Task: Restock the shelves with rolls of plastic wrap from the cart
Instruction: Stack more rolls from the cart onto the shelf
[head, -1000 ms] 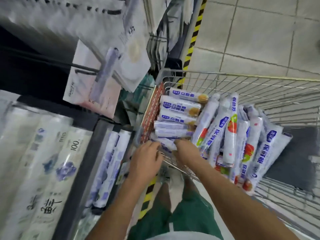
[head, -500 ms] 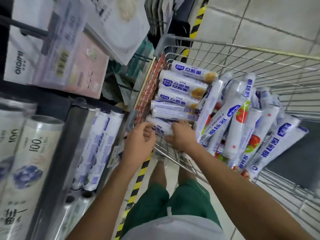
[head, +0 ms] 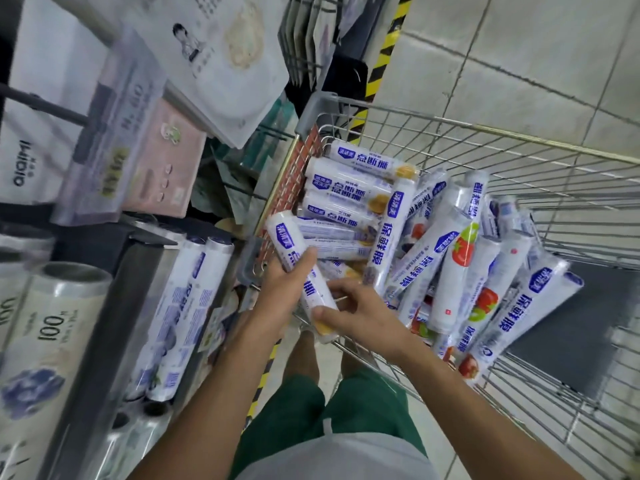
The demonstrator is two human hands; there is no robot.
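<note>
The left hand point(head: 285, 289) has its fingers curled round the middle of one roll of plastic wrap point(head: 289, 239). The right hand point(head: 360, 306) pinches the roll's near end between thumb and fingertips, though motion blur makes it hard to say how firmly. The roll is tilted, over the near left corner of the wire cart point(head: 519, 136) and clear of the pile.

The restocking looks far from finished. Dozens of rolls point(head: 349, 188) are left heaped in the cart, and only a few matching rolls point(head: 194, 289) stand on the shelf point(head: 138, 271), just left of the hands.
</note>
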